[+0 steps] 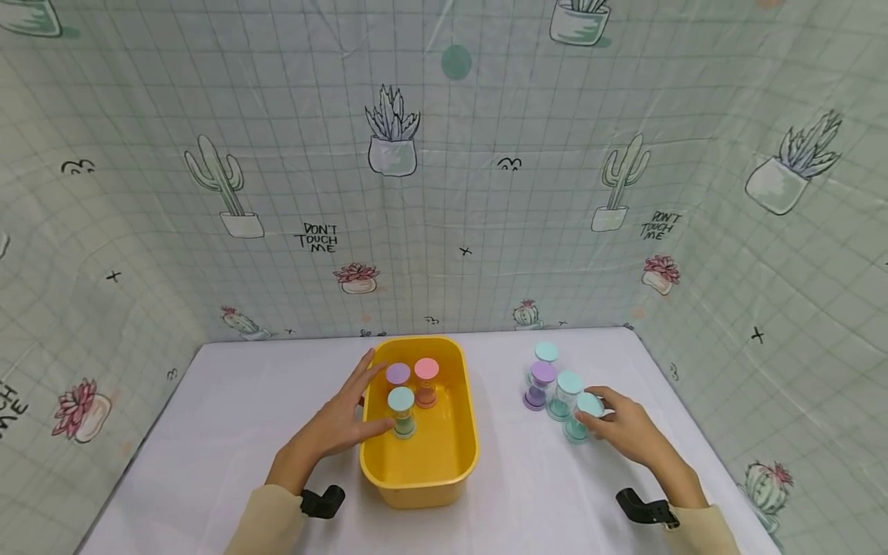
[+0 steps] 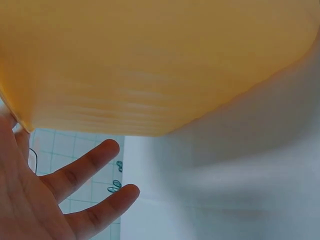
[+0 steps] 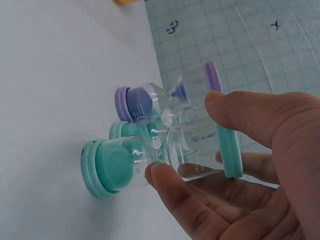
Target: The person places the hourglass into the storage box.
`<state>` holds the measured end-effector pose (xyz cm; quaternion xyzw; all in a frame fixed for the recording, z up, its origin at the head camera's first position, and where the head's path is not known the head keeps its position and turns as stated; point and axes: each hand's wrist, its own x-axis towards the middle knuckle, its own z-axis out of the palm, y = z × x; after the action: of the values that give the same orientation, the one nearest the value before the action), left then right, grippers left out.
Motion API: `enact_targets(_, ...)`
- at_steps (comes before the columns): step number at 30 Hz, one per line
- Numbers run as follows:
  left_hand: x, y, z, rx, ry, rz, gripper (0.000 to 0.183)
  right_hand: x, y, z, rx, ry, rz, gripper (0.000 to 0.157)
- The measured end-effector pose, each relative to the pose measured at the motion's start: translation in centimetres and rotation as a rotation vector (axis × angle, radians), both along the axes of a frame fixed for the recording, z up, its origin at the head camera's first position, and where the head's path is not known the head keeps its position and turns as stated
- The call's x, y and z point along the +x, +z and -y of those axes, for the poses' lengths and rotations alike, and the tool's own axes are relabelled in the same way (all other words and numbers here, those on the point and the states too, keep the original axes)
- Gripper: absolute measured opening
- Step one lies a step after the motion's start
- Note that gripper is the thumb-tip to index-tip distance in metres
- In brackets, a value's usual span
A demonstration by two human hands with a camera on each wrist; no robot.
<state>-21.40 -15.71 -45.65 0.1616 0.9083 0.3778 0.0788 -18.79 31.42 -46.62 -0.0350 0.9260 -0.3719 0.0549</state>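
Observation:
In the head view, my left hand [image 1: 336, 420] is at the left rim of a yellow bin [image 1: 419, 493], fingers spread and thumb reaching over the edge. The left wrist view shows two straight fingers beside the bin's wall. A purple sand timer [image 1: 398, 374], a pink sand timer [image 1: 426, 370] and a teal sand timer [image 1: 401, 399] stand inside the bin. On the right, my right hand [image 1: 630, 433] holds an upright teal sand timer [image 3: 197, 150], thumb by its upper cap and a finger at its neck. Its base looks close to the tabletop; contact is unclear.
Beside the held timer stand another teal sand timer [image 1: 570, 383], a purple-capped one [image 1: 543, 374] and a teal-capped one [image 1: 546, 352] behind, partly hidden. A white cloth covers the table [image 1: 506, 478]. Patterned cloth walls [image 1: 465, 200] enclose the back and sides.

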Motion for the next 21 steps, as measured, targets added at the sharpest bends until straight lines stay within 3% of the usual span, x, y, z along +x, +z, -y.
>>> enact_targets(8,0.1,0.1,0.1,0.002,-0.001,0.002,0.095,0.6,1.0,-0.5,-0.021,0.002,0.002,0.061)
enact_targets(21,0.1,0.4,-0.1,-0.019,0.0,0.01,0.096,1.9,5.1,-0.5,-0.068,0.082,-0.028,0.057)
